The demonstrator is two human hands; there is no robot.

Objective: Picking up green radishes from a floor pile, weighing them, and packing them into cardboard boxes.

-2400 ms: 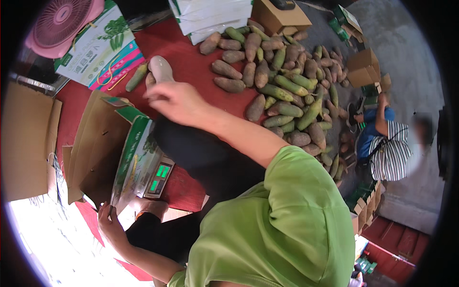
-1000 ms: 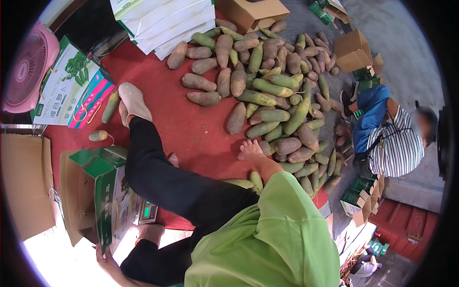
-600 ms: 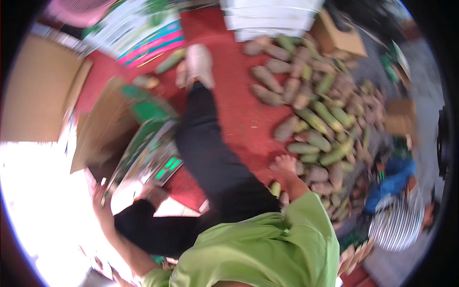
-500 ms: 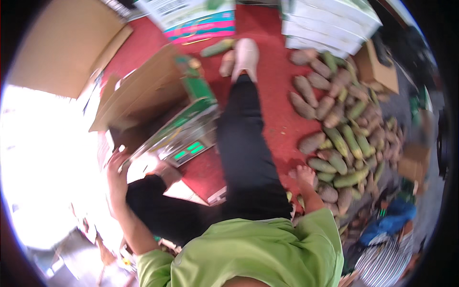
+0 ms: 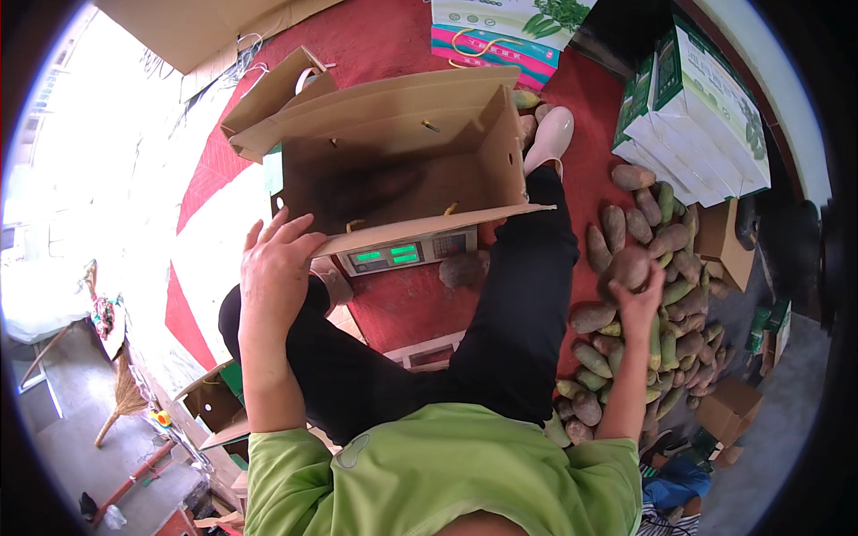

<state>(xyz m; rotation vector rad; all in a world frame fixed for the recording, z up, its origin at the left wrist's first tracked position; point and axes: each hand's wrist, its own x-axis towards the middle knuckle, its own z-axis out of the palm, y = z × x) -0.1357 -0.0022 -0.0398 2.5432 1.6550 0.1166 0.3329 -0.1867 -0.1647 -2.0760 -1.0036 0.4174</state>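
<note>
My left hand [image 5: 277, 272] grips the near left edge of an open cardboard box [image 5: 500, 152], its fingers over the rim. The box sits tilted on a scale [image 5: 393, 255] with lit green displays; its shadowed inside is too dark to make out. My right hand [image 5: 640, 302], off to the right, is closed around a rounded, brownish-pink root vegetable [image 5: 631, 268]. Below and around that hand spreads a pile of brownish root vegetables [image 5: 592, 317] and longer green ones [image 5: 592, 360]. One brown root vegetable [image 5: 462, 270] lies on the red floor beside the scale.
White and green cartons [image 5: 706, 116] stand behind the pile, with a small brown box [image 5: 722, 239] against them. Printed packages [image 5: 500, 45] are at the far side. A broom [image 5: 120, 402] lies at lower left. A person in blue [image 5: 675, 482] is at lower right.
My right hand has moved up and forward over the pile and now holds a root vegetable. The box opening now faces me more, with my left hand still on its edge. The view has turned.
</note>
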